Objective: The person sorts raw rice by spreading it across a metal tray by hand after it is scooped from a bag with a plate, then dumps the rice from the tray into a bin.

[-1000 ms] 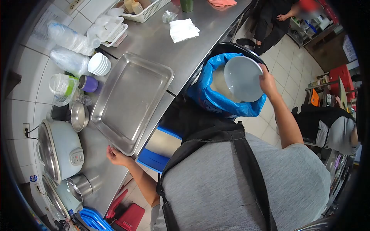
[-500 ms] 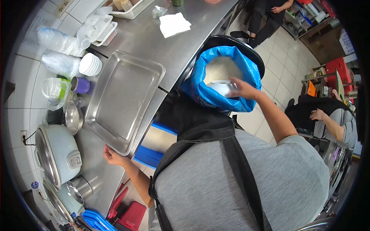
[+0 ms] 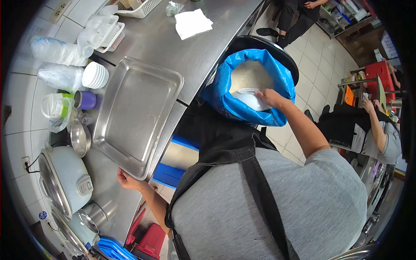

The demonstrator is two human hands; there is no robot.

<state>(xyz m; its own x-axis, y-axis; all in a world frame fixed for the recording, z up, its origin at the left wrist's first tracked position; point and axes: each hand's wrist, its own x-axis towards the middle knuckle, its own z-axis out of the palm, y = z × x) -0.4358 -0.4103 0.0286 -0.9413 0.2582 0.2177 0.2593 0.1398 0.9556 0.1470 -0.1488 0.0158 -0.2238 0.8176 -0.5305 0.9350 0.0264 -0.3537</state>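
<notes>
My right hand (image 3: 269, 99) grips the rim of a white bowl (image 3: 252, 102), which rests tilted in an open blue bag (image 3: 224, 82). Pale grain that looks like rice (image 3: 253, 74) fills the bag around the bowl. At the near corner of a shallow stainless steel tray (image 3: 132, 115), my left hand (image 3: 128, 178) is closed against the rim; its fingertips are partly hidden. Only bare metal shows inside the tray, which lies on the steel counter (image 3: 190, 60).
A rice cooker (image 3: 67, 180), metal bowl (image 3: 81, 138), purple cup (image 3: 85, 100) and white stacked cups (image 3: 95, 75) line the wall. White paper (image 3: 193, 24) lies farther along the counter. A black bin (image 3: 291, 60) surrounds the bag. Another person (image 3: 381, 134) stands at right; one sits beyond.
My right hand has closed on the bowl's rim, where it was open over it before. My left hand has stayed at the tray's corner. The view has shifted slightly.
</notes>
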